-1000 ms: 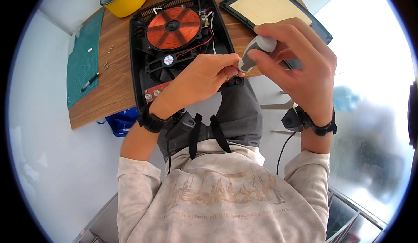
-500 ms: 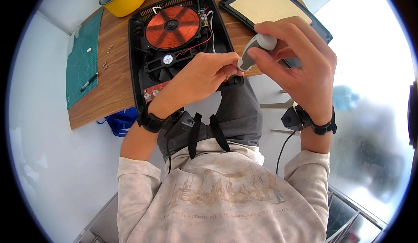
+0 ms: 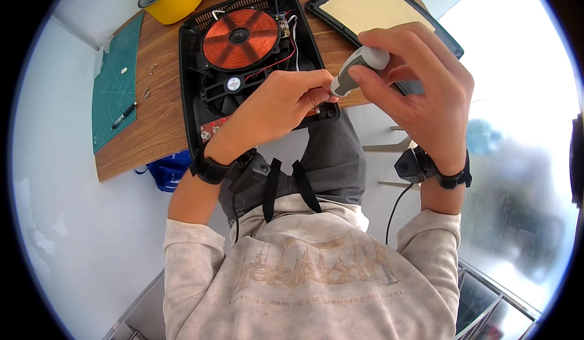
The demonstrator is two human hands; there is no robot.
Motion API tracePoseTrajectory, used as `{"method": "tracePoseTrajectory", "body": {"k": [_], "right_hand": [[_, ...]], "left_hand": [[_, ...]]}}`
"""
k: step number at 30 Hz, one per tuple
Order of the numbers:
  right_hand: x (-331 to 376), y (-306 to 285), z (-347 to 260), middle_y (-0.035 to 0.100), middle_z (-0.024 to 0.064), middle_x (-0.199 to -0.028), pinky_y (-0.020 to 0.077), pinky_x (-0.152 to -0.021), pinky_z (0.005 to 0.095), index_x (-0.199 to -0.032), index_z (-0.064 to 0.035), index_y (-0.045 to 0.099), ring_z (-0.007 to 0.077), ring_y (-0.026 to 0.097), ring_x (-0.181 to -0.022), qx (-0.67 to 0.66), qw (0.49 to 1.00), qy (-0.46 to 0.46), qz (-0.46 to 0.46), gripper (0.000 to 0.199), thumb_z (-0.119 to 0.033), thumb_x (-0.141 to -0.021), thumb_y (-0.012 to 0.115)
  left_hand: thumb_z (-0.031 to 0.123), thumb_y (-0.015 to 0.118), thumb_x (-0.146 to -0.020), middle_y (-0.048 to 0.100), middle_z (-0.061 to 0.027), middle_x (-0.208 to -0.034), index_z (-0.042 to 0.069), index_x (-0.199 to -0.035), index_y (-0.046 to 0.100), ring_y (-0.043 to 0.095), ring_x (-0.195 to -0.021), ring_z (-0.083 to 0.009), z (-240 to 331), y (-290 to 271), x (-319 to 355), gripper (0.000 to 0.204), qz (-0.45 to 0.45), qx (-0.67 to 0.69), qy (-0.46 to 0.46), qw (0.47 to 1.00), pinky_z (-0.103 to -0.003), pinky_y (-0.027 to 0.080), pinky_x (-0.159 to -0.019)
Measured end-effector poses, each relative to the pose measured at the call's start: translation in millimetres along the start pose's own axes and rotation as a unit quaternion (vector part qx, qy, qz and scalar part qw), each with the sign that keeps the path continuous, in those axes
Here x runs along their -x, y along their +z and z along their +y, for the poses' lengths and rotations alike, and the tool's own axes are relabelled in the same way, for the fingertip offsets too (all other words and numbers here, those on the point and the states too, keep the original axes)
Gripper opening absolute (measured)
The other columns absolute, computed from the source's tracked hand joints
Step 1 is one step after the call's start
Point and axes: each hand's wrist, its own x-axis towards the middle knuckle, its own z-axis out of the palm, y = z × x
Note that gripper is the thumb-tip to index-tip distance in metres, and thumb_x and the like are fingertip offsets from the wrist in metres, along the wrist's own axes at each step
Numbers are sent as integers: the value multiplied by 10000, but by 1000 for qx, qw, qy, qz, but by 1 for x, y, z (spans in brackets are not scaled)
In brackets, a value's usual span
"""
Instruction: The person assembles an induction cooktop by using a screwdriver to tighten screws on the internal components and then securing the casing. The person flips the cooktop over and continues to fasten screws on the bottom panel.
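Observation:
My right hand [image 3: 429,81] is closed on a grey-and-white screwdriver [image 3: 345,80], with the thumb and fingers around its handle. The tool slants down toward my left hand [image 3: 271,110], whose thumb and forefinger pinch together right at its lower end. Whatever sits between those left fingertips is hidden. Both hands are over the front right corner of an opened induction cooker's black housing [image 3: 316,43]. Inside it are a round copper coil [image 3: 258,28], a fan [image 3: 233,84] with a pale round label, and a reddish circuit board [image 3: 210,127], partly covered by my left forearm.
A detached cover panel [image 3: 377,2] lies at the back right. On the left, a green cutting mat [image 3: 115,78] carries a black marker [image 3: 124,115], with several small screws [image 3: 146,92] beside it on the wooden table [image 3: 143,145]. A yellow pot [image 3: 176,5] stands behind.
The screwdriver's handle and my right hand have shifted very slightly to the right. The housing has edged a little to the left. Both grips stay the same.

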Motion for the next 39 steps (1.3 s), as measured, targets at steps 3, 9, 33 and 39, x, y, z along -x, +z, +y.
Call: {"method": "tracePoseTrajectory", "body": {"k": [3,9,33,39], "right_hand": [[0,0,0,699,50,-913,606,-627,234,-1031,-6,744,126,693,-767,-3,1000,0,8,297,-10,-755,855],[1,1,0,700,49,-914,606,-625,233,-1031,-8,745,126,694,-766,-5,1000,2,9,296,-16,-757,856],[-2,-3,-7,721,81,-1121,644,-700,287,-1160,-52,738,185,724,-829,-26,995,-11,-97,400,82,-787,686],[-4,-5,-11,710,76,-1096,655,-730,297,-1166,-56,733,199,731,-829,-5,994,-12,-109,395,82,-798,691]], "left_hand": [[109,612,-1022,731,-119,-864,-17,-1066,608,698,-732,-193,1,0,0,134,-4,5,-10,1000,-306,546,-684],[35,604,-1018,729,-115,-910,-55,-1031,594,694,-836,-135,4,-1,-2,92,-32,10,-34,999,-287,565,-761],[60,627,-1000,606,-153,-770,-27,-1076,625,481,-656,-211,4,0,3,115,-15,-30,-14,999,-332,475,-650],[79,649,-990,621,-170,-779,-32,-1025,606,512,-659,-264,1,3,6,123,12,-13,11,1000,-339,474,-635]]}}
